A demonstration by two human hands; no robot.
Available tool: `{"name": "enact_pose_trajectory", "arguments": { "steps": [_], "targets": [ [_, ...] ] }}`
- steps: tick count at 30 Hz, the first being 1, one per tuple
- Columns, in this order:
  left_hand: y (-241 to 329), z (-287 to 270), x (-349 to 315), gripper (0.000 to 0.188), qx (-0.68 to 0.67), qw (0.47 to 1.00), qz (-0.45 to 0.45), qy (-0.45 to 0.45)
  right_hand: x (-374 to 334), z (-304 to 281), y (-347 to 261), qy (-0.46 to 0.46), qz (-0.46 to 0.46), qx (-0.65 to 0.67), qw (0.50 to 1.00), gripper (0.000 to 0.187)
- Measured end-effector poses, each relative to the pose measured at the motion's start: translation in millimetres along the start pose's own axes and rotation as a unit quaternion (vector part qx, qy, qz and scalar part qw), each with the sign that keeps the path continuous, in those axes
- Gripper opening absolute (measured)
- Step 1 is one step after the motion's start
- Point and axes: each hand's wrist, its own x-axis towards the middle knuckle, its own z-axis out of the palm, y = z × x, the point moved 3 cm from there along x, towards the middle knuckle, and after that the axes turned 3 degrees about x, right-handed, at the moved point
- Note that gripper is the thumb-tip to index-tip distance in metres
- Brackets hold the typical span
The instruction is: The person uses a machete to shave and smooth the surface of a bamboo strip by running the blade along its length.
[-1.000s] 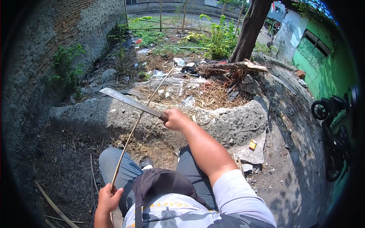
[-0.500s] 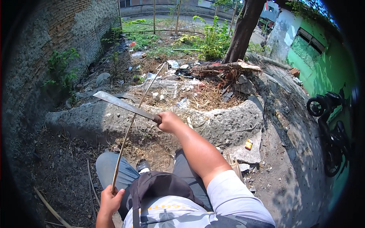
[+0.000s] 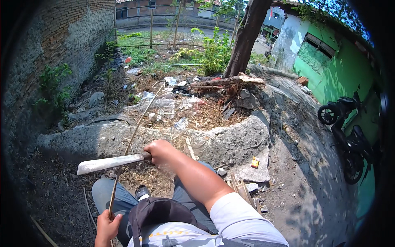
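Note:
My right hand (image 3: 159,151) is closed round the handle of a machete (image 3: 108,164), its broad pale blade pointing left. The blade crosses a long thin wooden stick (image 3: 138,123), at a spot just above my left knee. The lower end of that stick sits in my closed left hand (image 3: 108,224), beside my left thigh. From there it slants up and away to the right, its far end over the littered ground. Whether the blade's edge touches the stick or bites into it, I cannot tell.
A rough concrete ledge (image 3: 230,142) runs across in front of my knees. On its right part lies a small yellow-and-red packet (image 3: 255,162). Wood strips (image 3: 243,190) lie right of my leg. Beyond stand a tree trunk (image 3: 248,39) and a black motorbike (image 3: 347,140).
The machete has moved down the stick toward my left hand, and its blade has swung to point more level, slightly downward. My view has shifted a little to the right.

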Motion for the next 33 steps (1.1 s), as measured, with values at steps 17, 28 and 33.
{"name": "enact_pose_trajectory", "arguments": {
  "steps": [17,28,33],
  "targets": [
    [-23,-3,8,0.030,0.031,0.998,0.050,0.003,1,0,0,0.013,0.007,0.018,1.000,0.024],
    [-3,-4,17,0.028,0.056,0.990,0.129,0.028,2,14,-12,0.036,-0.053,0.007,0.998,0.026],
    [-9,-1,25,0.032,0.018,0.985,0.170,0.017,-1,9,-6,0.033,0.002,0.005,0.999,0.029]
  ]
}}
